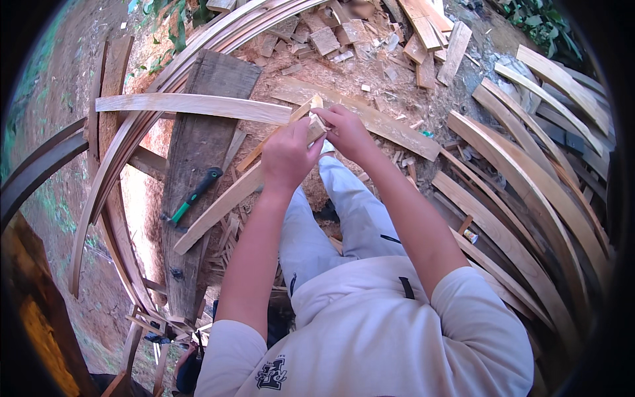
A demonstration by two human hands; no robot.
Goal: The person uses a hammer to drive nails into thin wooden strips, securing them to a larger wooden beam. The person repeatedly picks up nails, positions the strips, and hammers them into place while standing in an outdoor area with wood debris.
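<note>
My left hand [288, 156] is closed round a pale wooden strip [221, 210] near its upper end. The strip slants down to the left, over the edge of a dark weathered plank [221, 83]. Up against that end, my right hand [349, 134] has its fingers pinched together; what lies between them is too small to make out. A light, narrow wood tip [317, 102] shows just above both hands. On the dark plank to the left rests a hammer [194, 196] with a green and black handle. A slightly curved wooden slat [192, 104] crosses the plank higher up.
Long curved wooden strips [162, 83] arch along the left. Many curved boards [489, 218] are stacked on the right. A flat board [390, 130] lies beyond my hands, with wood offcuts [324, 41] and shavings on the ground. Green leaves [539, 23] hang at the far right.
</note>
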